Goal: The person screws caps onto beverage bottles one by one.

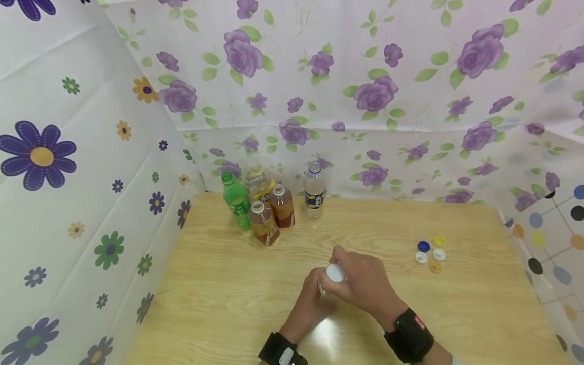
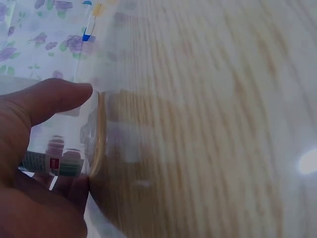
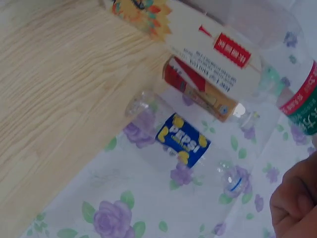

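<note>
My left hand (image 1: 307, 304) grips a clear plastic bottle (image 1: 322, 290) near the table's front. In the left wrist view, thumb and fingers curl round the bottle (image 2: 59, 130), near its base; part of a green label (image 2: 42, 162) shows. Above it, my right hand (image 1: 365, 279) pinches a white cap (image 1: 335, 272) at the bottle's top. The right wrist view shows part of the right hand (image 3: 297, 201) beside a red and green label (image 3: 303, 101). Most of the bottle is hidden by the hands in the head view.
At the back left stand a green bottle (image 1: 235, 197), a yellow-labelled bottle (image 1: 260, 188), and two brown-labelled bottles (image 1: 264, 225). A blue-labelled Pepsi bottle (image 1: 315, 195) stands to their right. Several loose caps, including a blue cap (image 1: 423, 246), lie at the right. Patterned cloth surrounds the table (image 1: 219, 289).
</note>
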Demonstrator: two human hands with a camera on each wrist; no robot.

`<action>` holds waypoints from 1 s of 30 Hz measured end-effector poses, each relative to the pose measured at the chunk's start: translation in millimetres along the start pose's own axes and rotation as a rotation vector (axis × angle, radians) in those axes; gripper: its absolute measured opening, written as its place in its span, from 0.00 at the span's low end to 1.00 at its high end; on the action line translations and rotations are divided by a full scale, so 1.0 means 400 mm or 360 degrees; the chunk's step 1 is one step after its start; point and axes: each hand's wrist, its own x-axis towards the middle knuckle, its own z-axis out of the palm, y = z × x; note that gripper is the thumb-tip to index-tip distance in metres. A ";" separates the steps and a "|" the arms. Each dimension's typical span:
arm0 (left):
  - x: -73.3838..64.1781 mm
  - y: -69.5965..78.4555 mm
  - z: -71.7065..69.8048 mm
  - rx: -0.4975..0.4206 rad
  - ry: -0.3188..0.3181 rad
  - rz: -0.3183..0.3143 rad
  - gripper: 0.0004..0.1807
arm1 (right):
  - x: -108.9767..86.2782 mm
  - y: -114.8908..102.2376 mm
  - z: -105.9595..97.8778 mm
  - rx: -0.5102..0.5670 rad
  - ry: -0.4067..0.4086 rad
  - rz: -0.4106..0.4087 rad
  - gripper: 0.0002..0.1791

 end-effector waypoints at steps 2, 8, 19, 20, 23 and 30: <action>-0.002 0.000 0.003 0.0030 0.0038 0.0002 0.40 | -0.001 -0.001 0.008 -0.0007 0.0041 -0.0019 0.17; -0.005 0.004 0.017 0.0156 0.0241 0.0001 0.38 | -0.005 -0.024 0.019 -0.0088 0.0100 0.0134 0.16; 0.000 0.008 0.037 0.0304 0.0387 -0.0029 0.33 | -0.008 -0.029 0.015 -0.0041 0.0030 0.0243 0.19; 0.002 0.008 0.031 0.0297 0.0358 -0.0011 0.33 | -0.006 -0.022 0.014 -0.0015 0.0023 0.0209 0.19; 0.009 0.005 0.016 0.0226 0.0262 0.0003 0.35 | 0.001 -0.001 0.008 0.0111 -0.0024 0.0110 0.18; 0.012 0.000 0.009 0.0180 0.0200 0.0044 0.37 | 0.006 0.026 0.017 0.0170 0.0034 -0.0043 0.15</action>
